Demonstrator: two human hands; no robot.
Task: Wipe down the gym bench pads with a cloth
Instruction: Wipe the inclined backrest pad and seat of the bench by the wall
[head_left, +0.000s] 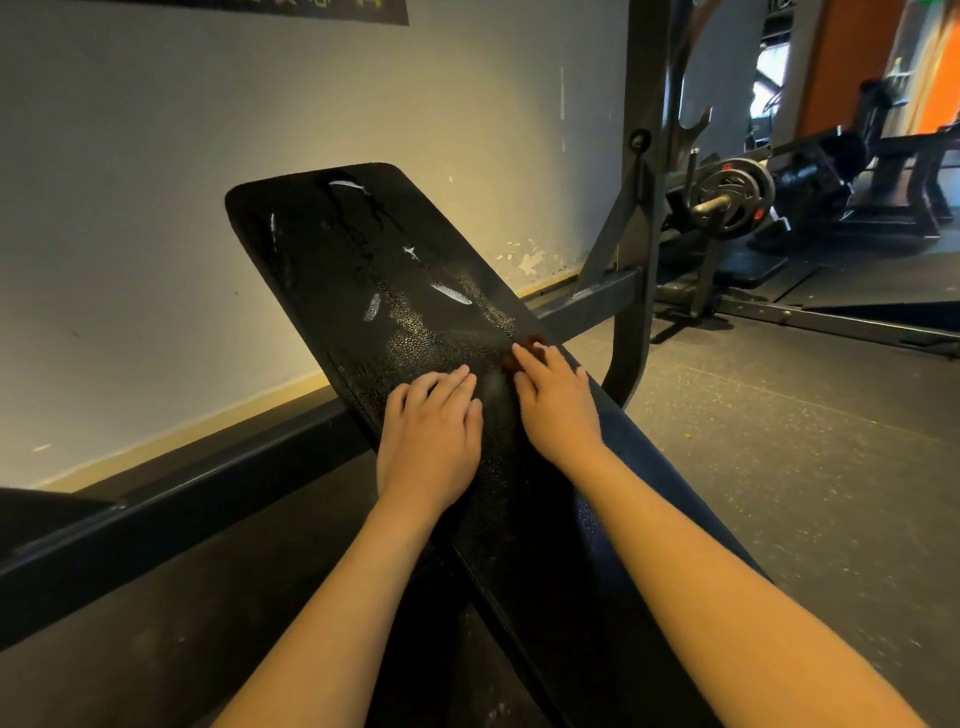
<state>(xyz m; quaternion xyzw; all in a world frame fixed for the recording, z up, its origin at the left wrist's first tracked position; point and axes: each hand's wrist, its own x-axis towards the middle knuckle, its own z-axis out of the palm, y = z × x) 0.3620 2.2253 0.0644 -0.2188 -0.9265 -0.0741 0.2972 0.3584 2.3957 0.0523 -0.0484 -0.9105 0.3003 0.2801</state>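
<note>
Bench pad (363, 270), black and long, fills the middle of the view. Its long axis runs from the near lower right, by the person, up and away to the left. The far end, with rounded corners, points toward the wall (182, 182). The surface is pebbled and shows pale glints and a beaded sheen along its middle.

Both hands lie on the near half of the pad, side by side and a little apart. The left hand (431, 441) rests palm down with its fingers spread loosely, holding nothing. The right hand (558, 410) reaches slightly farther, its fingers laid fairly straight over a small reddish-brown cloth (530, 344). Only the cloth's blurred edge shows past the fingertips, near the pad's right edge.

The wall is pale, with chipped paint low down and a yellowish strip along its foot. A dark low beam (208, 493) runs beside it. The floor (779, 441) is dark and speckled. To the right a black steel upright (641, 156) rises, and behind it a weight plate (730, 200) sits on a bar.
</note>
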